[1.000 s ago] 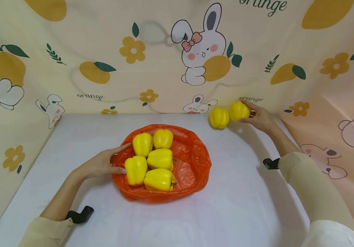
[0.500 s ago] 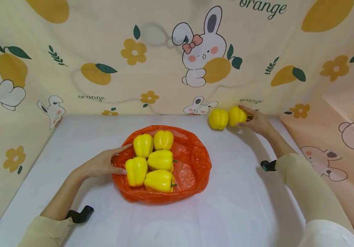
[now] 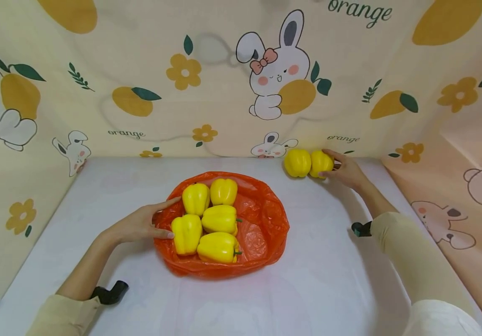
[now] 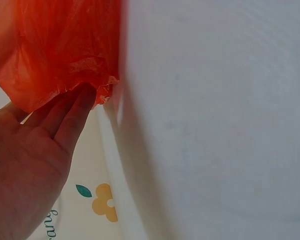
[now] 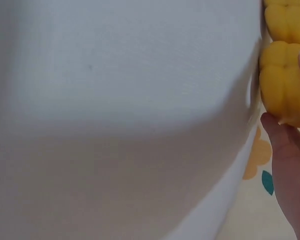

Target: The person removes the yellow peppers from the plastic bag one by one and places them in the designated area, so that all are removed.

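A red plastic bag [image 3: 266,233] lies wide with its mouth up on the table, holding several yellow bell peppers [image 3: 220,247]. My left hand [image 3: 136,225] holds the bag's left side, thumb beside the lower left pepper; in the left wrist view its fingers [image 4: 79,112] are partly hidden by the plastic. At the back right, my right hand [image 3: 345,171] grips a yellow bell pepper [image 3: 320,163] between thumb and fingers. That pepper stands right against another yellow bell pepper [image 3: 297,163]. Both peppers also appear at the right edge of the right wrist view.
The white table [image 3: 316,275] ends at a patterned cloth backdrop [image 3: 224,107] just behind the two back peppers. Cloth also rises along both sides. A black wrist mount [image 3: 109,292] sits on the left forearm, another black mount [image 3: 361,229] on the right.
My right hand has brought its pepper down and left, from slightly higher to beside the other pepper. The left hand and the bag have stayed in place.
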Tool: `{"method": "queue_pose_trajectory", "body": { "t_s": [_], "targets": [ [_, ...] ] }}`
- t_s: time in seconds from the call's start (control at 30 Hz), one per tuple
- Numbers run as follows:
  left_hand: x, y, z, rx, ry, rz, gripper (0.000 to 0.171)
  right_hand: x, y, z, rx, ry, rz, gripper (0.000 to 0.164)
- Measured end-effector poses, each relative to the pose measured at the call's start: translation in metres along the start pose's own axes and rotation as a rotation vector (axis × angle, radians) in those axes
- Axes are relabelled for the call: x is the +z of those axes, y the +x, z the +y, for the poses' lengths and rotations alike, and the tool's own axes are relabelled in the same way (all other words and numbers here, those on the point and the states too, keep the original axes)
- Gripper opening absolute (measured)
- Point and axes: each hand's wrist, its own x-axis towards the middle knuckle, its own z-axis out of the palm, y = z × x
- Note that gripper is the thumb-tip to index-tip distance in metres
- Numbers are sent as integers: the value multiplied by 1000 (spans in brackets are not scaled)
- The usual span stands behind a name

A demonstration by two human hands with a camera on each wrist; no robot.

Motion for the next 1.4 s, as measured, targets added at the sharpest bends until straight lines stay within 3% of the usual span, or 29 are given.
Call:
{"method": "queue_pose_trajectory", "body": {
  "t_s": [0.23, 0.37, 0.73, 1.03, 1.4],
  "targets": [
    [-1, 1, 1, -5, 9, -2, 92, 4, 1, 5, -70, 51, 16, 85],
    [-1, 0, 2, -1, 10, -1, 92, 7, 0, 5, -62, 42, 27, 88],
    [-1, 0, 6, -19, 14, -2, 92, 5, -19, -24, -17, 80, -9, 90],
    [-2, 1, 7, -14, 39, -1, 92, 4, -6, 0, -41, -13, 123, 86],
    [1, -2, 4, -3, 30, -6, 91, 10, -15, -24, -99, 97, 146, 77]
  ]
}}
